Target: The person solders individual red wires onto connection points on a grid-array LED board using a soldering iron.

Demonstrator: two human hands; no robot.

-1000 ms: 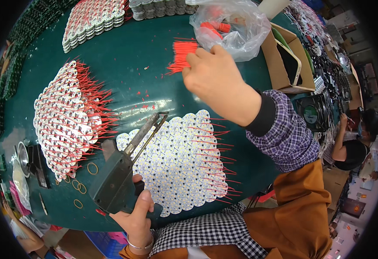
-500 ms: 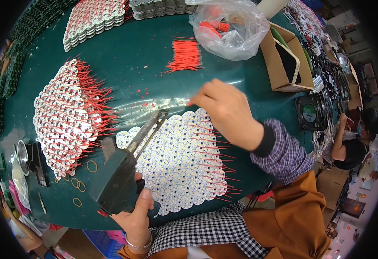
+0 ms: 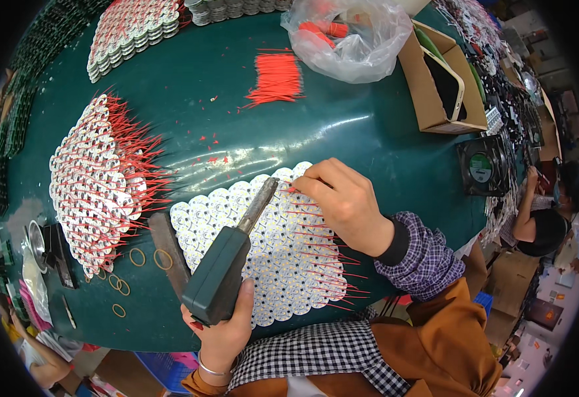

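our left hand (image 3: pixel 226 334) is wrapped round the gun (image 3: pixel 220 271); our right hand (image 3: pixel 345 205) tightly pinches what looks like a red wire (image 3: pixel 293 190) over the panel (image 3: pixel 276 264) between them. we seem to be lining up wire and tip (image 3: pixel 271 188); that calls for steadiness.

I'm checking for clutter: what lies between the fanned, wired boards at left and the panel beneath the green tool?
In the head view, a dark bar beside the panel, plus two rubber bands and red wire ends reaching from the fanned boards.
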